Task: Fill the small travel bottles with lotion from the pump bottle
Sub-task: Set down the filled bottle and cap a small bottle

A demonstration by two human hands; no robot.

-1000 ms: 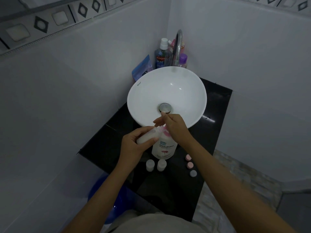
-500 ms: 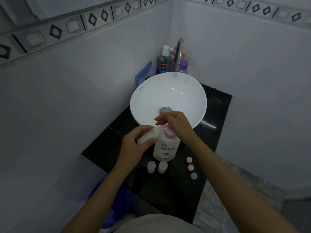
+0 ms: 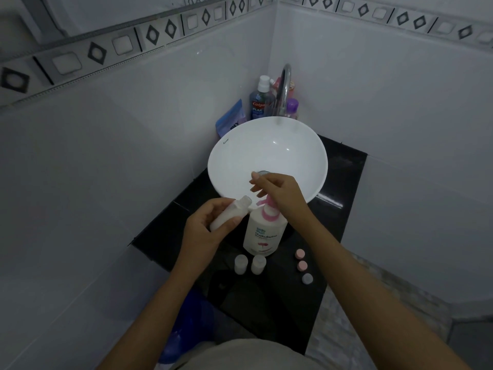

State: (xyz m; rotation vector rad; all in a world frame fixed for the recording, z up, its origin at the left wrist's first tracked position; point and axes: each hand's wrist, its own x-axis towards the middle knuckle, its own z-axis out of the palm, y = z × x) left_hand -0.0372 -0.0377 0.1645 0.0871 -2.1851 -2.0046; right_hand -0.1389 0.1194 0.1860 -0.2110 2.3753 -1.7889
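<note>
While left hand (image 3: 205,231) grips tilted travel bottle (image 3: 231,215) w/ curled fingers, right hand (image 3: 282,194) rests on pump bottle (image 3: 264,233) head, fingers loosely apart.

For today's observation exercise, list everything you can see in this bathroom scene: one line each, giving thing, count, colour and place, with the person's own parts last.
pump bottle: 1, white with pink pump, on the counter before the basin
small travel bottles: 3, whitish; two upright on the counter, one tilted in the left hand
caps: 3, two pink, one grey, in a row on the counter's right
basin: 1, white, on the counter
counter: 1, black
faucet: 1, chrome, behind the basin
mouthwash bottle: 1, blue, in the corner
purple-capped bottle: 1, beside the faucet
pouch: 1, blue, left of the basin
left hand: grips a travel bottle
right hand: on the pump
</note>
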